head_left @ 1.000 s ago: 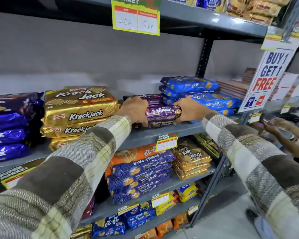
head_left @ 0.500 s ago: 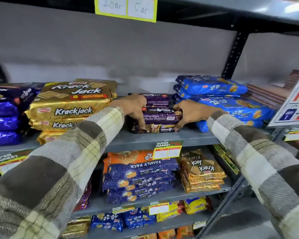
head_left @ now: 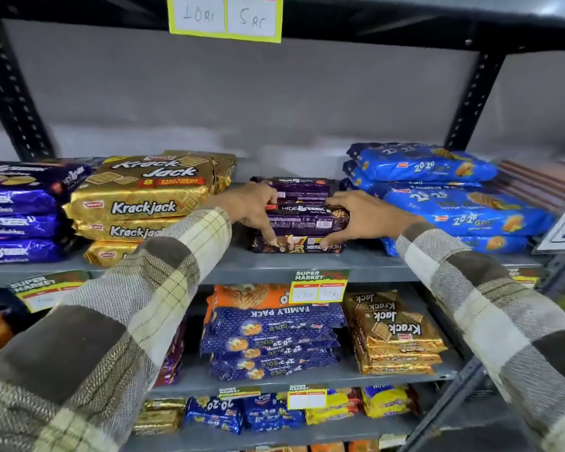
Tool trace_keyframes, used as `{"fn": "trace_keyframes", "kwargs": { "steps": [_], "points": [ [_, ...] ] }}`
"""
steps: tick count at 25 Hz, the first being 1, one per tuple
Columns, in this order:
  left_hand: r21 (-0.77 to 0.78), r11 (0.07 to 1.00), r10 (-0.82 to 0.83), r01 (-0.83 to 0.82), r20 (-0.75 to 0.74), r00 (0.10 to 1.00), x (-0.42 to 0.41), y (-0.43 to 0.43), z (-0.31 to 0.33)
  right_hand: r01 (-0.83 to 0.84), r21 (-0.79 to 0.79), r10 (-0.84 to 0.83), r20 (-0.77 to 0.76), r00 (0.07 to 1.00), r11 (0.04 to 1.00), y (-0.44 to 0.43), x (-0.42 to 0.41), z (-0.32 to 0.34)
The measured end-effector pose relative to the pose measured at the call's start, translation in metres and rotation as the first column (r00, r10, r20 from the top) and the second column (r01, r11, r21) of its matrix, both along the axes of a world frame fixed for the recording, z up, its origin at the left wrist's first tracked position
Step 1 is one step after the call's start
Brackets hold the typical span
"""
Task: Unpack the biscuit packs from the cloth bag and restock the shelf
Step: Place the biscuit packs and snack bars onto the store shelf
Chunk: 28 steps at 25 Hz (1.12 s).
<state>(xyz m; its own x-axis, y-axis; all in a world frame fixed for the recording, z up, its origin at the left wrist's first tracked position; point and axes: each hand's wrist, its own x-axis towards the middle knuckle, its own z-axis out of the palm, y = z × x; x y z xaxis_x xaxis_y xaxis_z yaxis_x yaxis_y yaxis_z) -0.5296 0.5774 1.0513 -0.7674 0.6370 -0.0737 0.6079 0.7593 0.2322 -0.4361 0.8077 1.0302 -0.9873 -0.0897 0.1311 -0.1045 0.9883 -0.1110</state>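
A small stack of purple Hide & Seek biscuit packs (head_left: 302, 218) rests on the grey shelf (head_left: 229, 267), between the gold and blue piles. My left hand (head_left: 253, 207) grips the stack's left end, fingers reaching down to the bottom pack (head_left: 304, 244). At the right end, my right hand (head_left: 364, 216) clasps the same stack. Another purple pack (head_left: 299, 189) lies just behind them. The cloth bag is out of view.
Gold Krackjack packs (head_left: 144, 203) pile up left of my hands, blue 20-20 packs (head_left: 450, 197) right, and purple packs (head_left: 17, 213) fill the far left. Lower shelves hold more biscuits. A black upright (head_left: 467, 102) and a price tag (head_left: 318, 287) sit near.
The stack has come down from the shelf's front edge onto the shelf and sits further in. Both hands stay on its ends. The camera has moved closer and turned left.
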Motion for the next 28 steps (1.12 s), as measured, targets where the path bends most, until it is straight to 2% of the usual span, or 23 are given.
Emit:
{"fn": "trace_keyframes", "kwargs": {
  "steps": [2, 4, 7, 10, 12, 14, 17, 20, 24, 28],
  "points": [
    [0.0, 1.0, 0.007, -0.007, 0.016, 1.0, 0.002, -0.004, 0.0, 0.007, -0.005, -0.007, 0.018, 1.0, 1.0, 0.0, 0.001, 0.0],
    [0.026, 1.0, -0.006, 0.006, 0.009, 1.0, 0.004, -0.005, 0.0, 0.028, 0.01, -0.028, -0.028, 0.999, 1.0, -0.002, 0.004, 0.001],
    [0.182, 0.982, -0.035, 0.047, -0.07, 0.997, 0.012, -0.002, 0.005, 0.026, 0.007, -0.023, -0.288, 0.957, 1.0, -0.008, 0.006, 0.006],
    [0.279, 0.958, 0.023, 0.068, -0.309, 0.951, 0.019, -0.001, 0.014, 0.109, 0.033, -0.072, -0.56, 0.826, 0.993, -0.024, 0.002, 0.012],
    [0.33, 0.936, 0.07, 0.118, -0.506, 0.86, 0.024, -0.004, 0.017, 0.128, 0.008, -0.089, -0.68, 0.728, 0.992, -0.036, -0.002, 0.015],
    [0.343, 0.926, 0.127, 0.156, -0.675, 0.727, 0.029, -0.012, 0.018, 0.103, -0.038, -0.096, -0.755, 0.649, 0.994, -0.053, -0.007, 0.016],
    [0.353, 0.93, 0.242, 0.101, -0.795, 0.556, 0.035, -0.036, 0.018, 0.048, -0.13, -0.134, -0.81, 0.571, 0.99, -0.087, -0.019, 0.019],
    [0.347, 0.938, 0.301, 0.02, -0.841, 0.45, 0.038, -0.07, 0.02, 0.001, -0.161, -0.134, -0.817, 0.561, 0.987, -0.126, -0.027, 0.02],
    [0.362, 0.923, 0.383, -0.13, -0.843, 0.377, 0.044, -0.139, 0.018, -0.087, -0.111, -0.038, -0.805, 0.592, 0.99, -0.195, -0.029, 0.023],
    [0.372, 0.89, 0.45, -0.265, -0.814, 0.368, 0.06, -0.224, 0.013, -0.165, -0.005, 0.092, -0.811, 0.577, 0.986, -0.279, -0.023, 0.023]
  ]
}}
